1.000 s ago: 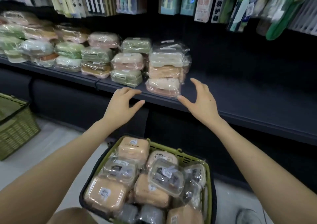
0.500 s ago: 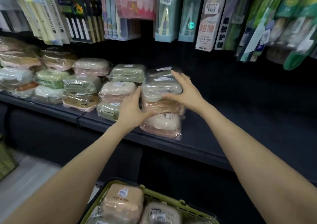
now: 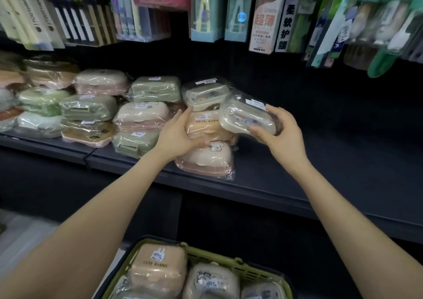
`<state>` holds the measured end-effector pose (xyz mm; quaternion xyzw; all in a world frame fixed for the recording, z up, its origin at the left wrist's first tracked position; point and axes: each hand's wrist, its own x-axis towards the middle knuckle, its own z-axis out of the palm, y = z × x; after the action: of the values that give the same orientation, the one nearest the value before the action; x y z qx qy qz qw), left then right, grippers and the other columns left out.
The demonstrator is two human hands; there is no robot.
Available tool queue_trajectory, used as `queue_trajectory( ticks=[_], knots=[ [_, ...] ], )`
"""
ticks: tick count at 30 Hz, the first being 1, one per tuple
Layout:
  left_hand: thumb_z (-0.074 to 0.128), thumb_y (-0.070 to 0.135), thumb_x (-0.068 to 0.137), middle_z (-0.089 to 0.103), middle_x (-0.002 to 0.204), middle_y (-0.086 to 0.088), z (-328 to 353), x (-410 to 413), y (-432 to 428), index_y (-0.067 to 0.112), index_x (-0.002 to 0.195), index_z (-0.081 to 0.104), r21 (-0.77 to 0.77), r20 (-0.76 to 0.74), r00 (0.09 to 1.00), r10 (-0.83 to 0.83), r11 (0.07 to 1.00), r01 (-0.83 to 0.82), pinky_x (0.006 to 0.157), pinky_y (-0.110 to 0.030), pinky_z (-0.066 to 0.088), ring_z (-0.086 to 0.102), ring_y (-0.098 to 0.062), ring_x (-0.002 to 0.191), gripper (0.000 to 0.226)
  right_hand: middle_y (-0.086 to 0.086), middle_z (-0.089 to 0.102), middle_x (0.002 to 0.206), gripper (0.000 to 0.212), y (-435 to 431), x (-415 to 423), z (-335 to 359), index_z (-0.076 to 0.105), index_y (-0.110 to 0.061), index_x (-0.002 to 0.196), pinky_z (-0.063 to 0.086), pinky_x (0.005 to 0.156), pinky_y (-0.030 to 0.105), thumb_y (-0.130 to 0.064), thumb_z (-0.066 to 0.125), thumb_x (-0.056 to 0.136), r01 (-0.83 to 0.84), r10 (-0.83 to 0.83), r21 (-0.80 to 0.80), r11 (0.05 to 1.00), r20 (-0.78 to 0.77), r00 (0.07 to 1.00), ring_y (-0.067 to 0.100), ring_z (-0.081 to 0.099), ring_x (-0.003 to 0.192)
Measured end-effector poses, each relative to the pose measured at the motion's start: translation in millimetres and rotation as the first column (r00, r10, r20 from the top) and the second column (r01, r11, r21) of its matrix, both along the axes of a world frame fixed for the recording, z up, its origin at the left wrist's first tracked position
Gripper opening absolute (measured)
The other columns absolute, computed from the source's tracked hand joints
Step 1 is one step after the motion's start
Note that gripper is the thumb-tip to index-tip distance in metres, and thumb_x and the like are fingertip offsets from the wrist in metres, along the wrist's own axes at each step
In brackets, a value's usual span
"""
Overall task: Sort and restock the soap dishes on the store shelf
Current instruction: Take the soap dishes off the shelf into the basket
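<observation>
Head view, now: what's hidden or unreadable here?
All head view:
- The bottom edge cuts off the green basket, so the count of soap dishes inside is unknown.
- The print on the clear-lid soap dish, held in the right hand, is too small and blurred to read.
- The left hand covers the left end of the orange soap dish.
- The far-left stacks are blurred and cut by the left edge.

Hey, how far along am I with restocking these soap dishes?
Done: wrapped dishes stand stacked along the left of the shelf. In hand: the right hand grips a clear-lidded dish beside the rightmost stack, which the left hand presses against. Left: the green basket holds further dishes, and the shelf to the right is bare.
</observation>
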<state>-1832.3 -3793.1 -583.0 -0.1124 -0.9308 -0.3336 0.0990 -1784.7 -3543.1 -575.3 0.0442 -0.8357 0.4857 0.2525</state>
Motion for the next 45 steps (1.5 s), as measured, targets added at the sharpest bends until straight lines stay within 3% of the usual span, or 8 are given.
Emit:
queue_trajectory(
  ticks=[8, 18, 23, 32, 36, 40, 42, 45],
  knots=[
    [0.074, 0.039, 0.081, 0.037, 0.149, -0.012, 4, 8, 5, 0.018, 0.145, 0.041, -0.048, -0.060, 0.998, 0.031, 0.998, -0.034, 0.110, -0.036, 0.029, 0.036, -0.026, 0.136, 0.075, -0.003, 0.037, 0.149, 0.057, 19, 77, -26, 0.052, -0.037, 0.131, 0.035, 0.113, 0.038, -0.032, 0.077, 0.080, 0.080, -0.080, -0.007, 0.997, 0.082, 0.993, 0.008, 0.037, 0.136],
    [0.077, 0.035, 0.078, 0.052, 0.132, 0.002, 13, 94, -29, 0.027, 0.135, 0.051, 0.180, -0.211, 0.973, -0.094, 0.975, 0.133, 0.103, -0.035, 0.041, 0.048, -0.012, 0.119, 0.063, -0.003, 0.037, 0.148, 0.060, -3, 166, -52, 0.054, -0.030, 0.133, 0.033, 0.112, 0.029, -0.032, 0.078, 0.078, 0.125, -0.120, -0.027, 0.992, 0.131, 0.984, -0.006, 0.032, 0.130],
    [0.080, 0.024, 0.075, 0.038, 0.136, 0.011, -8, 169, -57, 0.024, 0.136, 0.052, 0.091, -0.122, 0.980, -0.159, 0.981, 0.171, 0.098, -0.002, 0.025, 0.033, 0.003, 0.122, 0.067, -0.004, 0.032, 0.151, 0.060, -15, 225, -91, 0.056, -0.028, 0.132, 0.031, 0.100, 0.013, -0.030, 0.079, 0.076, 0.125, -0.140, 0.085, 0.988, 0.194, 0.971, -0.002, 0.033, 0.129],
    [0.080, 0.028, 0.075, 0.030, 0.151, 0.008, -76, 236, -99, 0.029, 0.137, 0.049, -0.145, 0.260, 0.934, -0.247, 0.946, 0.291, 0.108, -0.021, 0.031, 0.034, -0.006, 0.133, 0.070, 0.012, 0.027, 0.155, 0.069, -12, 257, -163, 0.049, -0.017, 0.139, 0.040, 0.099, 0.035, -0.045, 0.073, 0.081, 0.116, -0.265, 0.318, 0.941, 0.475, 0.840, 0.030, 0.047, 0.129],
    [0.079, 0.026, 0.077, 0.027, 0.148, 0.011, -121, 231, -123, 0.045, 0.129, 0.046, -0.203, 0.394, 0.869, -0.300, 0.893, 0.401, 0.096, 0.003, 0.019, 0.031, -0.001, 0.130, 0.065, 0.018, 0.026, 0.154, 0.068, -9, 247, -188, 0.050, -0.012, 0.137, 0.045, 0.093, 0.038, -0.037, 0.076, 0.080, 0.141, -0.312, 0.348, 0.927, 0.505, 0.805, 0.036, 0.049, 0.126],
    [0.080, 0.017, 0.076, 0.026, 0.130, 0.042, -155, 220, -138, 0.087, 0.103, 0.028, -0.098, 0.369, 0.843, -0.392, 0.885, 0.454, 0.091, 0.007, 0.020, 0.033, 0.020, 0.117, 0.092, 0.012, 0.032, 0.147, 0.059, -8, 238, -206, 0.051, -0.016, 0.128, 0.041, 0.075, 0.031, -0.032, 0.078, 0.078, 0.143, -0.329, 0.347, 0.927, 0.572, 0.751, 0.030, 0.056, 0.112],
    [0.081, 0.015, 0.074, 0.022, 0.133, 0.046, -172, 216, -140, 0.074, 0.117, 0.037, -0.131, 0.344, 0.837, -0.426, 0.861, 0.492, 0.097, 0.001, 0.025, 0.036, 0.016, 0.120, 0.086, 0.008, 0.034, 0.143, 0.056, -5, 234, -211, 0.049, -0.019, 0.125, 0.038, 0.073, 0.031, -0.032, 0.076, 0.078, 0.139, -0.370, 0.402, 0.905, 0.585, 0.722, 0.029, 0.055, 0.109],
    [0.078, 0.018, 0.077, 0.025, 0.144, 0.018, -192, 209, -145, 0.032, 0.131, 0.052, -0.185, 0.357, 0.814, -0.458, 0.820, 0.542, 0.104, -0.012, 0.032, 0.039, -0.011, 0.130, 0.062, 0.005, 0.032, 0.145, 0.057, -3, 232, -212, 0.046, -0.022, 0.129, 0.039, 0.082, 0.034, -0.041, 0.071, 0.081, 0.097, -0.414, 0.488, 0.868, 0.602, 0.683, 0.027, 0.048, 0.121]
  ],
)
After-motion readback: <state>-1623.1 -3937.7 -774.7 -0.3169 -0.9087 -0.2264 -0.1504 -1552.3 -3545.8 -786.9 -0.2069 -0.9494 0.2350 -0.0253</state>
